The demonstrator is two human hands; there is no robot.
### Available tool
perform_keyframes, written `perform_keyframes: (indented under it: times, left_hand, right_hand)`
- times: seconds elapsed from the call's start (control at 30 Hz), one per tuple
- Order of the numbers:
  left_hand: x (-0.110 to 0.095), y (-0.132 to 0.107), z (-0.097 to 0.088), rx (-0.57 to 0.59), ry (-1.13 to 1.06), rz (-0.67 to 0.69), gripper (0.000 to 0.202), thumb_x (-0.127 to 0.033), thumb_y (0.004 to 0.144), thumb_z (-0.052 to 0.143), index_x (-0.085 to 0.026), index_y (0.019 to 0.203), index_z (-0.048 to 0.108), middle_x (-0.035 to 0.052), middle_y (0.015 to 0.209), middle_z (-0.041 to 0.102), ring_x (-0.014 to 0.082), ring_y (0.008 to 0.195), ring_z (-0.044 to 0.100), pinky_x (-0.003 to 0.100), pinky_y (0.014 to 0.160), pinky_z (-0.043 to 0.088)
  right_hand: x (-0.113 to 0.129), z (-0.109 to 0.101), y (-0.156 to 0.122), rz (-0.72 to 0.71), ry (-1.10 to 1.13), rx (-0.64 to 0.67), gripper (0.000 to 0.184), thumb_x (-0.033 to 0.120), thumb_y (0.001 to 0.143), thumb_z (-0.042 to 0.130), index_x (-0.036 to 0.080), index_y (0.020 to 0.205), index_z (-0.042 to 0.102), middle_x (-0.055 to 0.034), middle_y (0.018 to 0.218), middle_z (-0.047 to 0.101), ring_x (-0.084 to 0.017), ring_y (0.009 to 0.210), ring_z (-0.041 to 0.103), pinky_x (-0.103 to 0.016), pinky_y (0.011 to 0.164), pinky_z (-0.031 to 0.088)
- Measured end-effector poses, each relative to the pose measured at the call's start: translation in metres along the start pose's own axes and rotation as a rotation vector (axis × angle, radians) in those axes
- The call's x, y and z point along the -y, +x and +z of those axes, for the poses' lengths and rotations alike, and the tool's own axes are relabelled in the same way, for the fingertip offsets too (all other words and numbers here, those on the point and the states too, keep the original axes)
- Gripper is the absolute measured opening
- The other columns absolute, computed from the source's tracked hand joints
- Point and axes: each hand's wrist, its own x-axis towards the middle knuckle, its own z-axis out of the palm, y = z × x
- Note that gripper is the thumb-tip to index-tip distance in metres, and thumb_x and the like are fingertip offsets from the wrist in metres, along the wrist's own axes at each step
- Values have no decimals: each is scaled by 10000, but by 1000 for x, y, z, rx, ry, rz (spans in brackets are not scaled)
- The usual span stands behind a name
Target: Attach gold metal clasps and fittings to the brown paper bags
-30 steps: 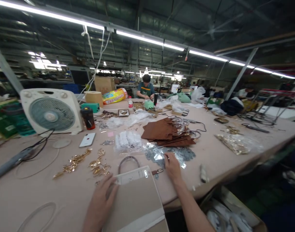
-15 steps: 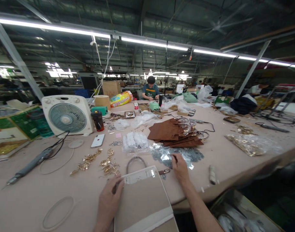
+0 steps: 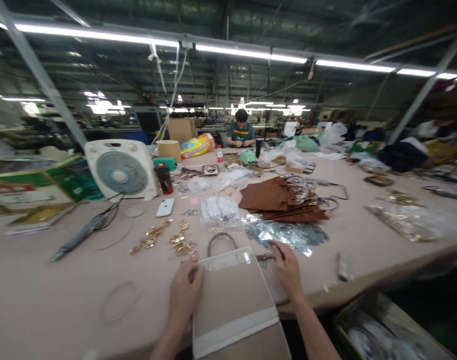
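Observation:
A flat beige bag panel (image 3: pixel 232 295) lies at the table's front edge, with pale strips across it and a small shiny metal plate (image 3: pixel 247 258) near its top right corner. A looped handle (image 3: pixel 221 237) and a short brown strap (image 3: pixel 264 257) stick out beyond its top. My left hand (image 3: pixel 187 286) is closed on the panel's upper left edge. Beside the strap's end, my right hand (image 3: pixel 287 265) has thumb and fingers pinched together; what they hold, if anything, is too small to make out. Thin silver metal plates (image 3: pixel 288 235) lie in a spread pile just beyond it.
Brown panels with handles (image 3: pixel 273 197) are stacked behind the plates. Gold fittings (image 3: pixel 151 236), a phone (image 3: pixel 165 207), a grey corded tool (image 3: pixel 78 236) and a box fan (image 3: pixel 121 170) stand to the left. A bagged heap of parts (image 3: pixel 404 220) lies right. A person (image 3: pixel 241 131) sits opposite.
The view has turned slightly left. My right hand has drawn back from the metal plates toward the panel's top right corner, near the strap. My left hand stays on the panel.

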Motion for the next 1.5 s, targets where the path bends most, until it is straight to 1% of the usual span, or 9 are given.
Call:
perform_keyframes:
  times: [0.17, 0.4, 0.6, 0.8, 0.97, 1.2, 1.3, 1.4, 1.5]
  left_hand:
    - [-1, -6, -4, 0, -18, 17, 128, -269, 910, 605, -195, 918, 708, 102, 1105, 730, 251, 1085, 687, 397, 916, 580]
    - [2, -9, -5, 34, -52, 58, 205, -155, 924, 600, -206, 1006, 780, 100, 1215, 697, 226, 1162, 654, 418, 1028, 543]
    - [3, -9, -14, 128, -40, 116, 249, -97, 853, 652, -212, 1049, 754, 93, 1277, 666, 235, 1226, 622, 434, 1108, 483]
    - [3, -9, -22, 205, -101, 127, 260, -179, 801, 787, -209, 1052, 726, 101, 1283, 665, 260, 1245, 606, 431, 1098, 479]
    - [6, -5, -16, 125, -188, -96, 89, -249, 858, 708, -201, 908, 763, 94, 1251, 692, 229, 1136, 656, 340, 926, 551]
    - [17, -2, -7, 121, -159, -247, 139, -223, 766, 717, -159, 875, 774, 14, 698, 715, 164, 650, 643, 257, 628, 509]
    - [8, -7, -11, 105, -129, -223, 120, -188, 768, 712, -186, 851, 799, 38, 800, 746, 199, 776, 678, 316, 761, 549]
    - [-4, -13, -16, 43, -38, -83, 153, -127, 786, 713, -218, 853, 815, 88, 1159, 727, 256, 1092, 648, 427, 1023, 501]
    - [-6, -17, -18, 10, 56, 58, 179, -103, 815, 708, -227, 882, 819, 105, 1288, 657, 283, 1178, 588, 489, 1071, 476]
  right_hand:
    - [16, 12, -15, 236, 133, 97, 429, 578, 907, 628, 191, 1079, 697, -42, 781, 684, -219, 739, 627, -358, 741, 515]
    - [94, 81, -65, 259, 436, 588, 418, 607, 912, 654, 199, 1001, 670, -65, 833, 714, -212, 765, 653, -331, 728, 545]
    - [100, 129, -83, 277, 438, 629, 488, 609, 898, 657, 191, 1149, 674, -14, 771, 652, -189, 683, 618, -298, 640, 515]
    - [86, 127, -82, 280, 407, 689, 521, 571, 926, 629, 182, 1272, 660, -4, 726, 643, -179, 653, 599, -287, 631, 505]
    - [92, 122, -85, 272, 371, 645, 513, 595, 903, 653, 189, 1216, 672, -13, 713, 666, -178, 630, 606, -278, 601, 507]
    - [90, 124, -91, 308, 312, 639, 529, 653, 864, 662, 186, 1112, 684, 1, 641, 640, -169, 524, 557, -272, 499, 445]
    - [86, 127, -91, 218, 240, 676, 446, 579, 894, 639, 186, 1096, 700, -27, 697, 672, -190, 555, 595, -297, 528, 473]
    - [84, 130, -91, 14, 102, 655, 301, 430, 928, 586, 201, 1061, 729, -85, 884, 730, -224, 700, 663, -341, 651, 528]
    - [84, 133, -90, -139, -22, 607, 246, 332, 919, 555, 221, 1019, 751, -89, 908, 738, -249, 786, 676, -375, 741, 542]
